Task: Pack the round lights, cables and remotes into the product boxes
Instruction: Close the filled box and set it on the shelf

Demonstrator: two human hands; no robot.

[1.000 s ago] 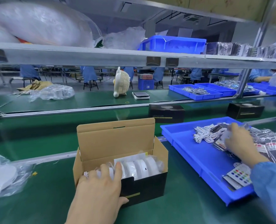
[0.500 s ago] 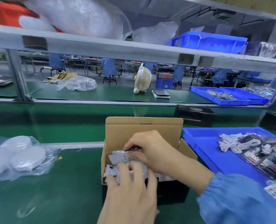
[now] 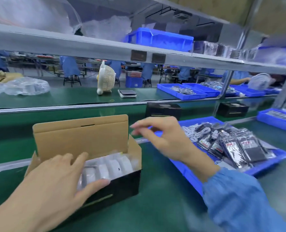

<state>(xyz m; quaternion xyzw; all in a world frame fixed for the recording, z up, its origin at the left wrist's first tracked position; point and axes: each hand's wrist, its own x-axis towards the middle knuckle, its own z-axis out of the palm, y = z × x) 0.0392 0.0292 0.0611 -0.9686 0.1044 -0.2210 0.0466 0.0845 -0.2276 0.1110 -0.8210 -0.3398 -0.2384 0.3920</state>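
Two hands are working, apart from each other. My left hand (image 3: 55,178) is lying flat, fingers spread, pressing on the bagged contents at the near-left end of the product box (image 3: 95,166). My right hand (image 3: 165,138) is hanging empty over the gap between box and blue tray (image 3: 273,161), fingers loosely extended and blurred. The round lights (image 3: 115,166) are standing on edge in a row inside the box, wrapped in clear plastic. The box lid (image 3: 82,134) is standing open. Cables (image 3: 199,131) and bagged remotes (image 3: 239,146) are piled in the tray, just right of the box. I cannot tell whether a cable and a remote are already in the box. Risks I am seeing: contents riding high, so closing the lid could pinch plastic or crush a bag; the left hand shoving the box along the green belt (image 3: 155,198).
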